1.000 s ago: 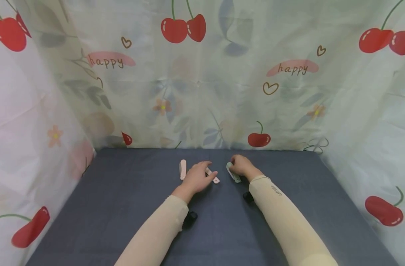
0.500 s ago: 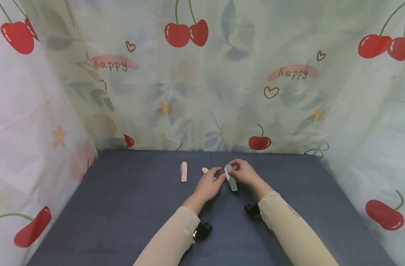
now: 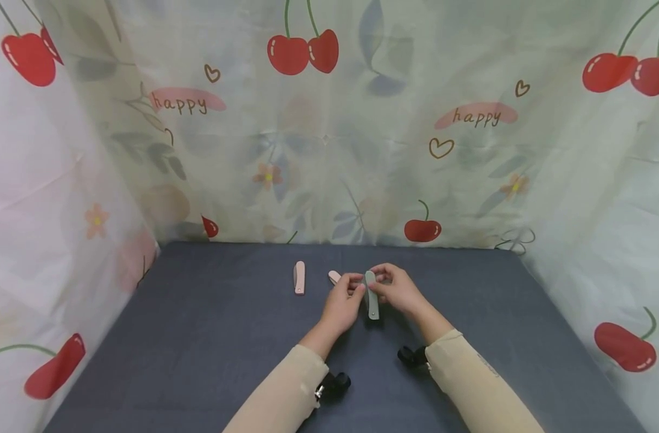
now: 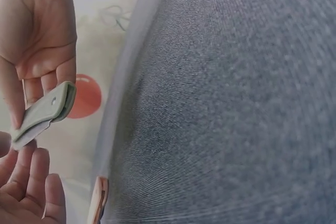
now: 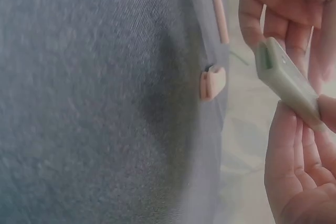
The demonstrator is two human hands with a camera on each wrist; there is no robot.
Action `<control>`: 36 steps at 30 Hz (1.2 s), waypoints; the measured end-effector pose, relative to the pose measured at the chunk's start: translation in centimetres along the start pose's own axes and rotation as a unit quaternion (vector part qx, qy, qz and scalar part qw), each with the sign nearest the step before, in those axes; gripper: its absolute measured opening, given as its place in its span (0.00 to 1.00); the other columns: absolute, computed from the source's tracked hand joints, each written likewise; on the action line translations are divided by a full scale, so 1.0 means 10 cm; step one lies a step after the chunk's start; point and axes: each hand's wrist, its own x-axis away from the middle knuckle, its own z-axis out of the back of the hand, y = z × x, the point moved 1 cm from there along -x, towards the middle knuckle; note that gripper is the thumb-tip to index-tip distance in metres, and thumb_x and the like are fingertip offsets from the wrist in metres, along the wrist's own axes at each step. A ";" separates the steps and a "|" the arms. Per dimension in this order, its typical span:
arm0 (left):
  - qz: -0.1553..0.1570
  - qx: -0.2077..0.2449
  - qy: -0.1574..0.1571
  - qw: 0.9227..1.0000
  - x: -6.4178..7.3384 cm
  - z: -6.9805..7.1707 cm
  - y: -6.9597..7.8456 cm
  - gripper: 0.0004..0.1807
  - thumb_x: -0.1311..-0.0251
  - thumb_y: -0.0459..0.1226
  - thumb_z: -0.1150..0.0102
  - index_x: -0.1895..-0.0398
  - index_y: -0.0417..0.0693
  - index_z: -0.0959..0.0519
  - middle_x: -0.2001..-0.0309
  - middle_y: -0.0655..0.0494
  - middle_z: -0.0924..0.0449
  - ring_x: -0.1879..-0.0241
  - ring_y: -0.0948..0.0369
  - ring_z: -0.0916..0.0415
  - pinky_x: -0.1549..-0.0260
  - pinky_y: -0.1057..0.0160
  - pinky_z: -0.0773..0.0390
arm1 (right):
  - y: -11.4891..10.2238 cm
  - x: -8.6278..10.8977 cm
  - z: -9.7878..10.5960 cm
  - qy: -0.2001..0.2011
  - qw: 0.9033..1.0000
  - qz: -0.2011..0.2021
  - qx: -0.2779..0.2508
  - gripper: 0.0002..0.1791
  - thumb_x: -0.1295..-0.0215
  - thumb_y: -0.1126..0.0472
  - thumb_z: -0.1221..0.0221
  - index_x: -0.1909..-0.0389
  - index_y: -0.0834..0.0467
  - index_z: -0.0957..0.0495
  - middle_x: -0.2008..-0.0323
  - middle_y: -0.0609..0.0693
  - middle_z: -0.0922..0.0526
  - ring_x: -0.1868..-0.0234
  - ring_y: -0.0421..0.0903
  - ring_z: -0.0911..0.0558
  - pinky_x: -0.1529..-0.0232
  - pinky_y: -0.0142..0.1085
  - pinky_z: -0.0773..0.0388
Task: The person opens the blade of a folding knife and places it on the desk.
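A pale green folding knife (image 3: 372,297) is held up between my hands, close over the dark cloth. My right hand (image 3: 401,290) grips it by the side, thumb on the handle. The fingertips of my left hand (image 3: 342,305) pinch at its left edge. In the left wrist view, a silvery blade edge shows along the green folding knife (image 4: 44,109), with the fingertips of the left hand (image 4: 29,192) right at that end. The right wrist view shows the slotted end of the folding knife (image 5: 286,77); some fingers are hidden behind it.
A pink folding knife (image 3: 300,278) lies left on the dark cloth-covered table (image 3: 210,337). A second pink folding knife (image 3: 334,276) lies behind my left hand, mostly hidden. Printed curtains (image 3: 318,150) enclose the back and sides.
The green folding knife has been lifted off the cloth by my right hand and brought nearer, turned more upright. My left hand has moved right, away from the pink folding knife, to meet it.
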 end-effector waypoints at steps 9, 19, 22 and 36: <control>-0.012 -0.017 -0.004 1.000 0.00 0.06 0.03 0.08 0.27 0.40 0.45 0.57 0.44 0.23 0.68 0.57 0.23 0.69 0.64 0.28 0.67 0.65 0.28 | -0.02 0.15 -0.04 -0.010 0.999 0.011 -0.043 0.17 0.28 0.66 0.41 0.42 0.65 0.28 0.57 0.58 0.20 0.61 0.47 0.18 0.59 0.49 0.17; -0.017 -0.042 -0.068 0.997 0.07 0.15 0.05 0.10 0.24 0.43 0.50 0.61 0.49 0.23 0.67 0.58 0.19 0.68 0.65 0.22 0.66 0.63 0.23 | -0.01 0.23 -0.03 -0.039 0.996 0.022 -0.072 0.16 0.26 0.65 0.44 0.43 0.67 0.29 0.59 0.58 0.19 0.62 0.46 0.18 0.60 0.52 0.17; -0.024 -0.043 -0.063 0.997 0.08 0.15 0.06 0.09 0.24 0.42 0.50 0.61 0.49 0.23 0.68 0.58 0.19 0.69 0.65 0.22 0.67 0.64 0.23 | -0.01 0.25 -0.01 -0.047 0.995 0.028 -0.080 0.16 0.25 0.64 0.44 0.43 0.68 0.30 0.59 0.57 0.20 0.62 0.46 0.18 0.59 0.54 0.18; -0.045 -0.013 -0.022 0.999 0.10 0.17 0.10 0.08 0.25 0.41 0.47 0.62 0.47 0.23 0.74 0.57 0.25 0.73 0.65 0.27 0.72 0.66 0.26 | -0.03 0.35 0.13 -0.016 0.993 0.038 -0.107 0.14 0.25 0.67 0.46 0.45 0.71 0.32 0.62 0.55 0.21 0.65 0.45 0.17 0.60 0.46 0.17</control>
